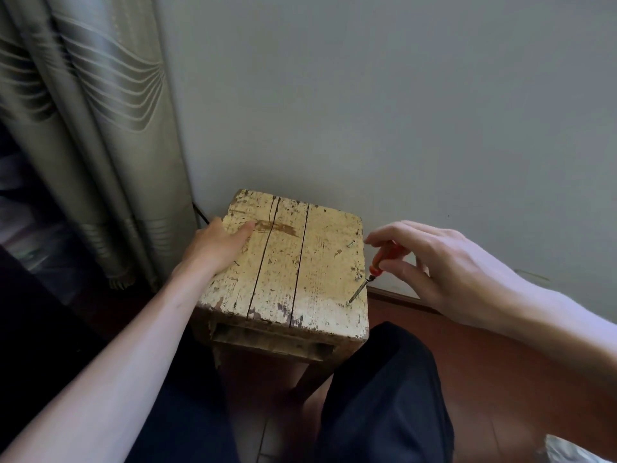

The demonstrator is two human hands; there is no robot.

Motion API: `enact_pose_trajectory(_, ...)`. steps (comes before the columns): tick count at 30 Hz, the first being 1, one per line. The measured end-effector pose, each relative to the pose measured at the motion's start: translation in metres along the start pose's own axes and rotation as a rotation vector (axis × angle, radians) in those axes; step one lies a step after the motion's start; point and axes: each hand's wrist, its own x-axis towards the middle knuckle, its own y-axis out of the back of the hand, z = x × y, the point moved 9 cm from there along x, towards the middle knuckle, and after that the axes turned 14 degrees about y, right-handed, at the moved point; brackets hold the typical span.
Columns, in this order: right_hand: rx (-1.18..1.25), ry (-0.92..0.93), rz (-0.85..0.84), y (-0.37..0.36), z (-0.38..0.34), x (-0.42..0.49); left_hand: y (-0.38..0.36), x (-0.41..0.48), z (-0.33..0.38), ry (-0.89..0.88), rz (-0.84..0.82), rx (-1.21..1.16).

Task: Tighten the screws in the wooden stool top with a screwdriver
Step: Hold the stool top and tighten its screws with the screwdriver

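Orange-handled screwdriver (376,269) sits pinched in the right grip's (444,265) curled fingers, its tip on a screw (348,303) at the stool top's (320,272) near right corner. Left grip (217,250) lies flat and open on the stool top's left side. Best to press down, shaft squared to the screw.

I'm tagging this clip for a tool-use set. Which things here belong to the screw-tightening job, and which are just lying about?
In the job: stool top; screwdriver held in the right hand; screw under its tip; another raised screw; left hand resting on the top.

Just about: curtain; wall; floor.
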Motion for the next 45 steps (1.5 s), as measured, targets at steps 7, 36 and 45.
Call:
enact_pose_trajectory(7, 0.352, -0.118, 0.252, -0.008, 0.014, -0.025, -0.003, 0.006, -0.003, 0.015, -0.005, 0.013)
enact_pose_trajectory(36, 0.519, -0.067, 0.492, -0.037, 0.001, -0.042, -0.001, 0.003, -0.001, 0.0, 0.002, -0.001)
enact_pose_trajectory(45, 0.383, -0.127, 0.629, -0.029, 0.009, -0.046, -0.001, 0.009, -0.001, 0.0, 0.019, 0.006)
